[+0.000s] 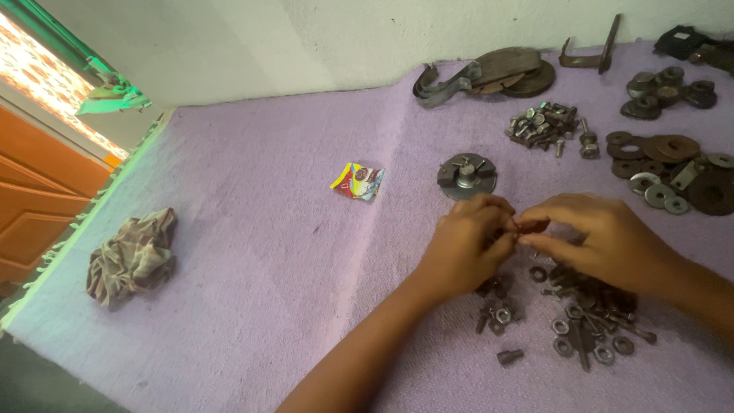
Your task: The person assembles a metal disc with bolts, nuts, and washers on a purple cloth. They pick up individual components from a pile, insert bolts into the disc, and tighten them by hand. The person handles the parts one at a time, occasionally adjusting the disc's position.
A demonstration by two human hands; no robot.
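Note:
My left hand (466, 248) and my right hand (600, 237) meet fingertip to fingertip over the purple cloth (252, 252). Between them they pinch a small dark rusty metal piece (529, 226), mostly hidden by the fingers. Just below the hands lies a scatter of nuts, washers and bolts (581, 321). A single short bolt (509, 356) lies apart at the near edge of that scatter. A round metal disc with blocks and a wing nut (467, 175) sits just beyond my left hand.
A crumpled rag (131, 257) lies at the left. A small colourful wrapper (357, 181) lies mid-cloth. Far right hold a bolt pile (543, 124), rusty washers (664, 157), round dark parts (667, 90) and curved metal brackets (482, 74) by the wall.

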